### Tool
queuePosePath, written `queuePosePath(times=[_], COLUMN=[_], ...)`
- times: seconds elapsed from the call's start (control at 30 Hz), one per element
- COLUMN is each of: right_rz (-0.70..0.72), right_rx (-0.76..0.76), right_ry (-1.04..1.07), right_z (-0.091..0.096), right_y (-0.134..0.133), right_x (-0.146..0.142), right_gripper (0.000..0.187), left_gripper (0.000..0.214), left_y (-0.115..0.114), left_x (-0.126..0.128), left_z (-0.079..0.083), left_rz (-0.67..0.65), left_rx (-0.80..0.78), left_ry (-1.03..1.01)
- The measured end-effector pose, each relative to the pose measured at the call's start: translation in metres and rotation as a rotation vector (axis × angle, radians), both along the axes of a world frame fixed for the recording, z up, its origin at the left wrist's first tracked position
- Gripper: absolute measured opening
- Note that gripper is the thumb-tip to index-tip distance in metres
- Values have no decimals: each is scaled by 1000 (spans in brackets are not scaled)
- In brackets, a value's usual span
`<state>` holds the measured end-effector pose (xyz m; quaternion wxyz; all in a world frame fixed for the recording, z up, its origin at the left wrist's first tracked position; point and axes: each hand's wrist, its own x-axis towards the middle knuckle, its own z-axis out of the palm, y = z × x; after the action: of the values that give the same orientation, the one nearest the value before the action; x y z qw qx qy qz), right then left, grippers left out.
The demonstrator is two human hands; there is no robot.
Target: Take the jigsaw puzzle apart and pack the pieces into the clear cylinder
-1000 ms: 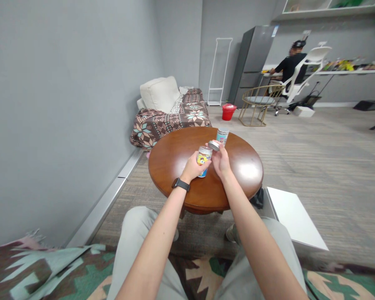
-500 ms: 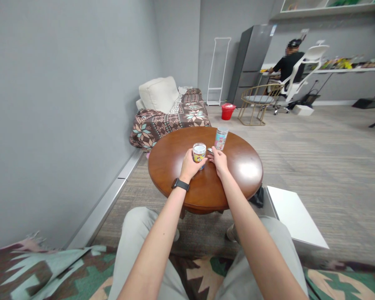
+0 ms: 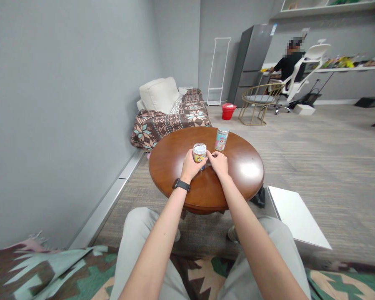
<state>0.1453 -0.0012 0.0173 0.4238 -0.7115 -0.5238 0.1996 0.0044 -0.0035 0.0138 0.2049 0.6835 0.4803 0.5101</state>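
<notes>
On the round wooden table (image 3: 171,146), my left hand (image 3: 190,165) is wrapped around the left side of a jar (image 3: 199,156). The jar stands upright, has a clear rim, a pale top and a yellow printed label, and shows no lid on it. Close against its right side, my right hand (image 3: 218,162) has its fingers pinched on what looks like a silver lid, mostly hidden by the fingers. Behind that hand stands a second jar (image 3: 221,139), with a silver lid and a pink-and-blue label, untouched.
A couch with a patterned cover (image 3: 171,121) is beyond the table, a red bin (image 3: 228,111) on the floor behind it. To the right of my legs sits a white box (image 3: 296,212). Farther off, a person (image 3: 289,66) sits at a counter, near a gold-framed chair (image 3: 261,100).
My right hand has turned and its fingers have come in against the jar's right side, covering the silver piece that showed before. My left hand keeps its hold.
</notes>
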Motion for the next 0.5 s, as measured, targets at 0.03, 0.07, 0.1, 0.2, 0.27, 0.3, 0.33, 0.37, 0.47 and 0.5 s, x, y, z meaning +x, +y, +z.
queuePosePath(times=[0.03, 0.07, 0.1, 0.2, 0.27, 0.3, 0.33, 0.37, 0.47, 0.5], right_rz=[-14, -27, -32, -20, -11, -8, -7, -7, -11, -10], right_rx=[-28, -58, -86, -137, -149, -148, -144, -135, -84, -62], right_ry=[-61, -116, -161, -244, -269, -274, -272, -263, -208, -191], right_z=[1, 3, 4, 6, 7, 7, 7, 6, 2, 0], right_y=[-1, -2, -3, -5, -5, -5, -5, -4, -3, -2], right_x=[-1, -2, -2, -3, -3, -3, -3, -2, 0, 0], right_gripper=[42, 39, 37, 36, 36, 35, 33, 31, 28, 27], left_gripper=[35, 34, 33, 34, 34, 34, 35, 35, 34, 34], left_y=[0, -1, -1, -2, -2, -2, -2, -2, -2, -2], left_x=[0, 0, 0, 0, 0, 0, 0, 0, 0, -1], left_z=[1, 1, 2, 2, 2, 2, 2, 1, 1, 1], left_rz=[1, 2, 3, 7, 7, 7, 4, 2, 1, 2], left_rx=[4, 6, 6, -6, -10, -9, -7, -5, -4, -5], left_ry=[-1, -3, -4, -3, -1, -1, -1, -2, -2, -1])
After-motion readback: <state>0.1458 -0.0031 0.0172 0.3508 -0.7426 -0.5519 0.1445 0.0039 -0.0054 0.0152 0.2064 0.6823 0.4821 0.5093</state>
